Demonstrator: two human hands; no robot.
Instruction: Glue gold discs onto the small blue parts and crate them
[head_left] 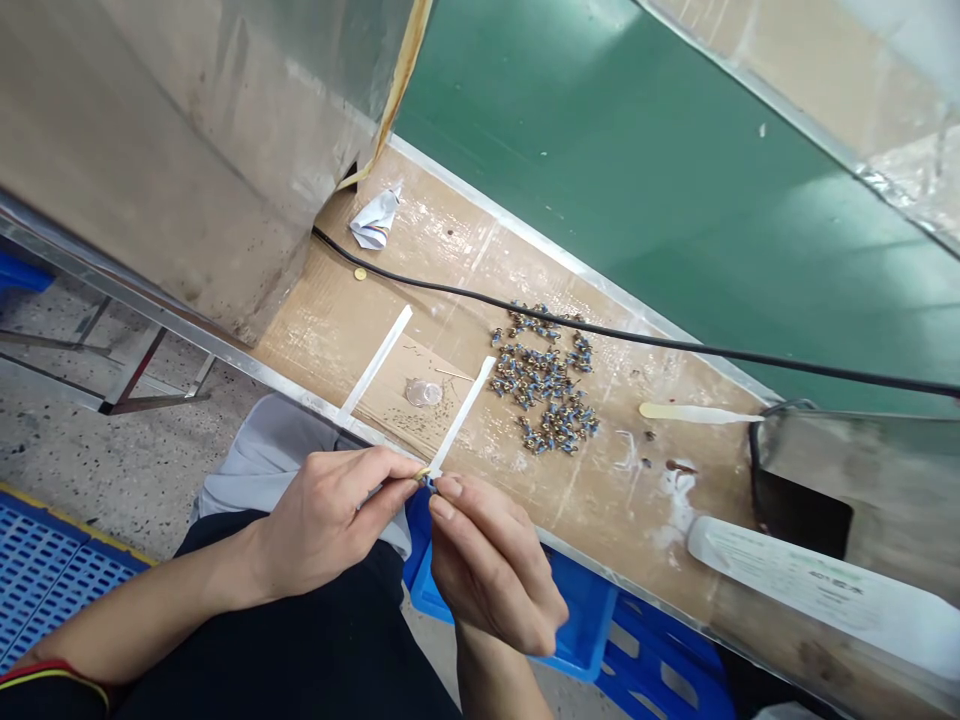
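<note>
Just past the table's front edge, my left hand and my right hand meet at the fingertips. Between them is a small brass-coloured part with a bit of blue; its exact kind is too small to make out. My left thumb and index finger pinch its brass end. The right thumb and fingers are pressed together at the blue end, mostly covering it. Similar small blue and brass parts lie in a loose pile on the cardboard-covered table.
White tape strips flank a small clear round dish and scattered tiny bits. A black cable crosses the table. A crumpled white cloth lies at the back, a white bottle at the right. Below the edge is a blue bin.
</note>
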